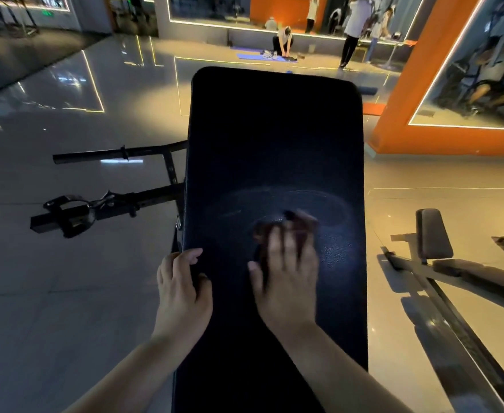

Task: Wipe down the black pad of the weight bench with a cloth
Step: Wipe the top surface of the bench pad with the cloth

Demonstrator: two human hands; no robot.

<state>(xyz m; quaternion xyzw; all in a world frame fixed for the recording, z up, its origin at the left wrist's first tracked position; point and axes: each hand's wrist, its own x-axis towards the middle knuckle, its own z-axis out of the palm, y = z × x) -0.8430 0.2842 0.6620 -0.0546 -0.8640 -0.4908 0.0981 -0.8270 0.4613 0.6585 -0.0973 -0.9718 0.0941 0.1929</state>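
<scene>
On the black pad (274,144), right hand (286,281) presses cloth (304,223) flat-fingered; left hand (182,281) grips left edge. Overlap strokes toward far end.

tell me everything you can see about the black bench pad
The black pad is a long cushion with rounded corners and a pebbled, leather-like cover, running away from the viewer. Faint curved wipe streaks arc across its middle. The left hand grips its left edge, fingers curled over it; the right hand presses a dark reddish cloth flat on it, motion-blurred. Black metal frame bars jut out from under its left side.
</scene>
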